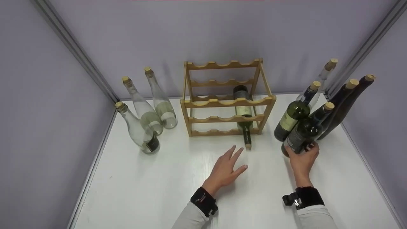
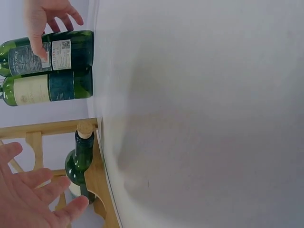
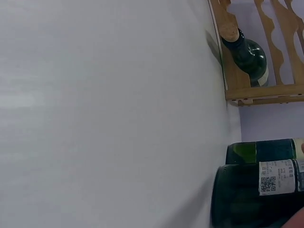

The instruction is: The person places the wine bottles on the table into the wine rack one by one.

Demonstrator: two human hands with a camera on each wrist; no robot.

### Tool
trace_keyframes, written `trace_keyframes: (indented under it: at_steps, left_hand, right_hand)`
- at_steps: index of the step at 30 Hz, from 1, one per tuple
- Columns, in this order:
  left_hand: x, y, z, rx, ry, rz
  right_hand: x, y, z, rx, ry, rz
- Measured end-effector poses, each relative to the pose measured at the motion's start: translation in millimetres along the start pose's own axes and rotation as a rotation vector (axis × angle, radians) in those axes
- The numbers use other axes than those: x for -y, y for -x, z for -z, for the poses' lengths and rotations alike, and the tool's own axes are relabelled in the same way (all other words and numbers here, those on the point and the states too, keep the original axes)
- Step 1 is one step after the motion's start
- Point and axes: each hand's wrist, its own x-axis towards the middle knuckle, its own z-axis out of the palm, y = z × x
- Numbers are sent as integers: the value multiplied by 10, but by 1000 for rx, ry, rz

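My right hand (image 1: 302,161) is at a dark green wine bottle (image 1: 304,132), with the thumb on its label and the fingers round its right side. That bottle stands upright on the table, touching or close to another green wine bottle (image 1: 291,117) with a cream label. My left hand (image 1: 222,170) hovers with spread fingers in front of a wooden wine rack (image 1: 227,120), holding nothing. In the rack's bottom tier, at the right, lies a green wine bottle (image 1: 245,125), its corked neck (image 2: 84,135) pointing forward. The right wrist view shows only an edge of the right hand.
At the left stand clear corked bottles (image 1: 136,130) in a group of 3. Behind the right-hand bottles are two dark slender bottles (image 1: 345,105) and a clear bottle (image 1: 323,74). Pale walls (image 1: 222,31) enclose the white table (image 1: 159,190) at the back and sides.
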Motion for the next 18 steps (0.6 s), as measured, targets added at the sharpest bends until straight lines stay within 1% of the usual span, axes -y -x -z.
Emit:
trace_keyframes:
  at_steps: [5,10,18]
  left_hand:
    - [-12,0,-5,3,-5,-7]
    - [-20,1,-4,2,-2,-8]
    - [-31,6,-1,15,1,6]
  right_hand:
    - [9,-47,6,15,-24,11]
    - [25,-85,3,22,-22,19]
    - [57,-131,-2,30,-30,19]
